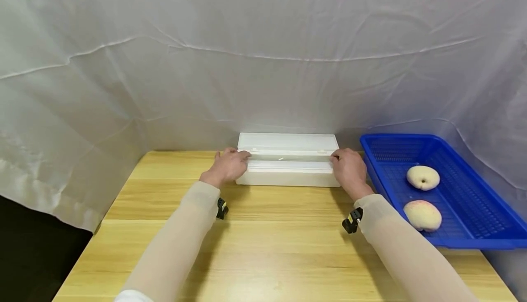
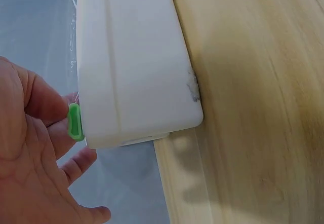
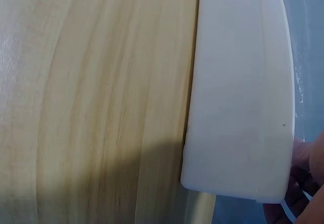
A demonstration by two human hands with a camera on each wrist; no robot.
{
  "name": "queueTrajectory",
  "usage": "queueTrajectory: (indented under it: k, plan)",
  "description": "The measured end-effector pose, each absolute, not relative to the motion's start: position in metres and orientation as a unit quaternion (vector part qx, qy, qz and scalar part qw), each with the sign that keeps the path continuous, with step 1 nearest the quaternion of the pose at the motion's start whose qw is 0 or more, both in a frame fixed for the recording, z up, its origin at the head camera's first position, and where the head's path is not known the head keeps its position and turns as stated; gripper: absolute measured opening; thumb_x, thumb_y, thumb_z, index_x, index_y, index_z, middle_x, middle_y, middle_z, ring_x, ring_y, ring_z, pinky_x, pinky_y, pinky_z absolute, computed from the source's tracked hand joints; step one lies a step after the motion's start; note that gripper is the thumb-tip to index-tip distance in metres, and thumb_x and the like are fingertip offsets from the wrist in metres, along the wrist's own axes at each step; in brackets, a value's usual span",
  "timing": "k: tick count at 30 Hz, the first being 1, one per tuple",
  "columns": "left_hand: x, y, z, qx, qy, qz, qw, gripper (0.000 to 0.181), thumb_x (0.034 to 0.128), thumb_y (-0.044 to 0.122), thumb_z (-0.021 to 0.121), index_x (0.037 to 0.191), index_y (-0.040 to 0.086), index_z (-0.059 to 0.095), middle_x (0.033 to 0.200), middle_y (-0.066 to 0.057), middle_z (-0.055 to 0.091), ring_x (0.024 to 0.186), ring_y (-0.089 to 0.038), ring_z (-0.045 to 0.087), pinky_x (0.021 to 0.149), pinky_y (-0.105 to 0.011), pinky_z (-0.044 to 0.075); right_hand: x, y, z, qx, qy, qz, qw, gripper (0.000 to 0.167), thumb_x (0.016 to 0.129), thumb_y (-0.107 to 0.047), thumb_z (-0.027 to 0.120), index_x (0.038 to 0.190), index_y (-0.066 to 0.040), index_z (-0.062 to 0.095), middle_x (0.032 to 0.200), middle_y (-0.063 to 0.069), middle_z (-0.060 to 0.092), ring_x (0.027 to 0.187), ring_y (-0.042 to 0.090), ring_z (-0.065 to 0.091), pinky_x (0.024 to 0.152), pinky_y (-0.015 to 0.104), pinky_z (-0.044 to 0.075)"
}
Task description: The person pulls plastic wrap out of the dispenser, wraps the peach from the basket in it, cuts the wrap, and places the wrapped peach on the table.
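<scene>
A long white box [image 1: 288, 179] lies across the back of the table, its lid [image 1: 288, 142] raised behind it. Clear film [image 1: 281, 159] stretches along the box's opening between the hands. At the left end, my left hand [image 1: 230, 167] pinches the film between thumb and forefinger, the other fingers spread, as the left wrist view shows. A small green piece [image 2: 75, 122] sits at the box corner beside that thumb. My right hand [image 1: 350, 169] pinches the film at the right end with curled fingers; in the right wrist view only part of this hand [image 3: 314, 173] shows past the box [image 3: 238, 92].
To the right stands a blue basket [image 1: 473, 192] holding two pale peaches, one farther back [image 1: 423, 177] and one nearer [image 1: 423, 215]. Grey-white fabric [image 1: 263, 91] hangs behind the wooden table [image 1: 280, 247] and at both sides.
</scene>
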State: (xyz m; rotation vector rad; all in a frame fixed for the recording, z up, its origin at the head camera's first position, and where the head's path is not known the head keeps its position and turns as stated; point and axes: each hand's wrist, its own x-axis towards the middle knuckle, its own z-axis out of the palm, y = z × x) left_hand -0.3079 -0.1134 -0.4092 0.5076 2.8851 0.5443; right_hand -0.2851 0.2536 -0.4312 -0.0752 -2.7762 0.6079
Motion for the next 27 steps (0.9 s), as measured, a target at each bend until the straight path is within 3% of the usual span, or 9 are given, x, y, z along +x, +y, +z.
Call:
queueTrajectory:
  k: [8, 12, 16, 20, 27]
  plan:
    - [-0.311, -0.112, -0.408, 0.160, 0.961, 0.212, 0.072, 0.051, 0.1044, 0.035, 0.046, 0.151, 0.019, 0.058, 0.154, -0.002, 0.059, 0.153, -0.036, 0.033, 0.125, -0.073, 0.012, -0.288, 0.252, -0.430, -0.048, -0.964, 0.220, 0.139, 0.020, 0.107, -0.021, 0.061, 0.109, -0.007, 0.075, 0.107, 0.016, 0.068, 0.104, 0.040, 0.063, 0.089, 0.058, 0.052]
    - [-0.314, -0.108, -0.411, 0.159, 0.965, 0.207, 0.007, 0.036, 0.1069, 0.027, 0.055, 0.137, 0.014, 0.071, 0.138, -0.005, 0.071, 0.138, -0.035, 0.055, 0.117, -0.061, 0.040, -0.289, 0.253, -0.431, -0.051, -0.964, 0.224, 0.137, 0.021, 0.107, -0.022, 0.061, 0.110, -0.007, 0.075, 0.107, 0.016, 0.068, 0.103, 0.040, 0.063, 0.089, 0.058, 0.052]
    - [-0.317, -0.104, -0.416, 0.146, 0.967, 0.199, -0.062, 0.020, 0.1047, 0.022, 0.067, 0.116, 0.015, 0.081, 0.117, -0.005, 0.080, 0.106, -0.027, 0.075, 0.088, -0.044, 0.060, -0.290, 0.254, -0.432, -0.057, -0.963, 0.224, 0.137, 0.021, 0.107, -0.023, 0.061, 0.111, -0.008, 0.075, 0.106, 0.015, 0.068, 0.103, 0.039, 0.064, 0.089, 0.058, 0.052]
    - [-0.320, -0.101, -0.418, 0.127, 0.967, 0.204, -0.089, 0.015, 0.1037, 0.023, 0.070, 0.108, 0.016, 0.083, 0.108, -0.003, 0.081, 0.092, -0.023, 0.076, 0.073, -0.038, 0.060, -0.291, 0.256, -0.430, -0.062, -0.961, 0.225, 0.148, 0.021, 0.107, -0.023, 0.062, 0.111, -0.009, 0.076, 0.107, 0.014, 0.069, 0.104, 0.040, 0.065, 0.091, 0.059, 0.052]
    - [-0.322, -0.098, -0.407, 0.138, 0.959, 0.214, -0.126, 0.016, 0.1040, 0.024, 0.069, 0.109, 0.015, 0.082, 0.108, -0.003, 0.081, 0.088, -0.022, 0.076, 0.070, -0.036, 0.060, -0.294, 0.257, -0.418, -0.060, -0.955, 0.230, 0.179, 0.021, 0.107, -0.024, 0.062, 0.109, -0.009, 0.077, 0.108, 0.016, 0.070, 0.106, 0.042, 0.066, 0.093, 0.061, 0.051]
